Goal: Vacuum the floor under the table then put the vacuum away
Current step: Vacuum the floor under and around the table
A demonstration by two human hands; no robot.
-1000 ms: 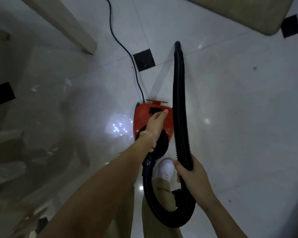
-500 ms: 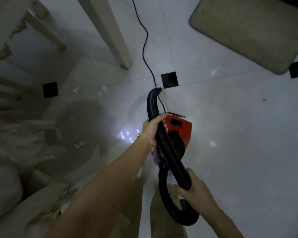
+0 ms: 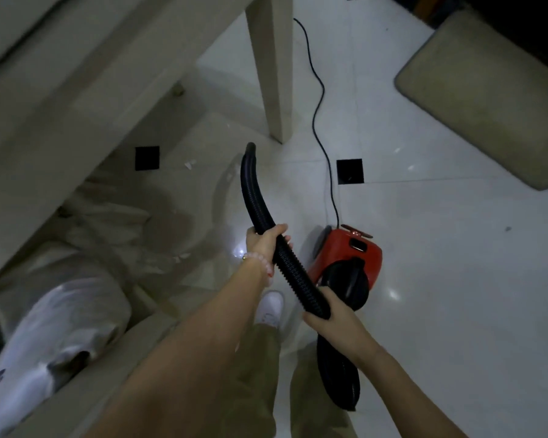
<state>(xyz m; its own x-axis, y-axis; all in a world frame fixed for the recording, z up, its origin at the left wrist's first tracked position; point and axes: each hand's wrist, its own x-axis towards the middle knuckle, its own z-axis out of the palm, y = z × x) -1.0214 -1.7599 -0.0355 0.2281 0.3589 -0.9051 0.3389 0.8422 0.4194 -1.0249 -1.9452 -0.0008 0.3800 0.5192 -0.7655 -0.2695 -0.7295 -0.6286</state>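
A small red and black vacuum [image 3: 358, 254] stands on the white tiled floor, right of my hands. Its black ribbed hose [image 3: 253, 197] curves up and left, with the open tip near the foot of the table leg [image 3: 272, 74]. My left hand [image 3: 263, 245] grips the hose partway along. Lower on the same hose, my right hand [image 3: 332, 317] is closed around it, just in front of the vacuum body. The hose loops down behind my right forearm. The pale table [image 3: 76, 74] fills the upper left.
A black power cord [image 3: 320, 121] runs from the vacuum up past the table leg. A beige mat [image 3: 487, 99] lies at the upper right. Paper scraps [image 3: 190, 164] lie under the table. A chair with white cloth [image 3: 45, 327] sits at the lower left. My white shoe [image 3: 271, 306] is between my arms.
My left hand left the vacuum body and took the hose. The hose tip swung left toward the table leg. The view shifted, so the vacuum now appears further right.
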